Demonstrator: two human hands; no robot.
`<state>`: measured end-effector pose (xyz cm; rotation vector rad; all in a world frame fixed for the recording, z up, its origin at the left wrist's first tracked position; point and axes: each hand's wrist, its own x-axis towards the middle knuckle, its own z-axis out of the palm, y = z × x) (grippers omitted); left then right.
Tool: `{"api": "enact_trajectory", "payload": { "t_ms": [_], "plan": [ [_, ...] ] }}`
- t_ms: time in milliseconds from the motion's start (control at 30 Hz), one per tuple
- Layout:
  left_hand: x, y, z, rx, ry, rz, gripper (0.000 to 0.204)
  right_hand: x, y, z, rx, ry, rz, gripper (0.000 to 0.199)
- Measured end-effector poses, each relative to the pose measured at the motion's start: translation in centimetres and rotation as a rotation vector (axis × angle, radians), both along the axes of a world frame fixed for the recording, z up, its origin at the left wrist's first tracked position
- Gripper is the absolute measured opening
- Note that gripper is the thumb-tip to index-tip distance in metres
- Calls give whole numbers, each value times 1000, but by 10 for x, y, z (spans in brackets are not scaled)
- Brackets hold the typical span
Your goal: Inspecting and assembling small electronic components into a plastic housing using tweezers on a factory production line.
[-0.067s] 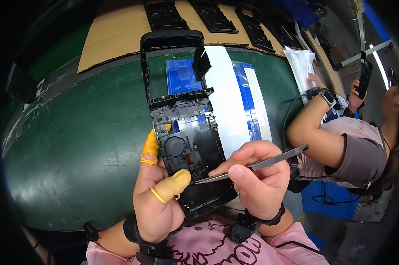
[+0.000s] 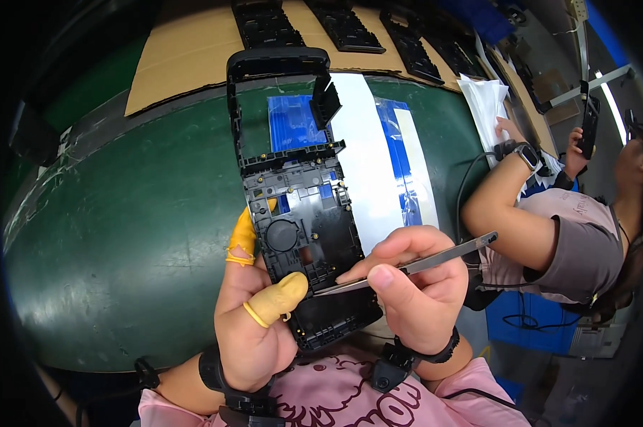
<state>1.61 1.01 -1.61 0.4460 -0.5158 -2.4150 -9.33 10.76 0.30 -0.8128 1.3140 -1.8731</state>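
Observation:
My left hand (image 2: 254, 331), with yellow finger cots on the thumb and one finger, grips a long black plastic housing (image 2: 328, 242) by its left side. The housing is tilted up over the table; its far end is an open frame, and small brass-coloured inserts dot the nearer part. Pinched between the thumb and fingers of my right hand (image 2: 421, 299) is a pair of metal tweezers (image 2: 446, 258). Their pointed end reaches the housing just right of my left thumb. Whatever lies right at the tips is too small to make out.
Beyond the green table (image 2: 122, 235) a cardboard sheet (image 2: 186, 57) bears several black plastic housings (image 2: 346, 28). White sheet (image 2: 368, 156) and blue strips (image 2: 289, 121) lie under the held housing. At right, a co-worker (image 2: 578, 220) holds a black part (image 2: 588, 128) near white papers (image 2: 482, 107).

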Motion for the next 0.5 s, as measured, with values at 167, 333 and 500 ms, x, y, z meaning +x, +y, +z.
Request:
{"api": "enact_trajectory", "payload": {
  "t_ms": [167,333,500],
  "plan": [
    [-1,1,3,31,-46,5,70,-2,0,3,-3,-27,-15,19],
    [0,2,-2,7,-85,-23,75,-16,5,4,-34,-14,-245,20],
    [1,5,1,-140,-173,-25,85,-54,20,-6,36,76,-391,16]
  ]
}}
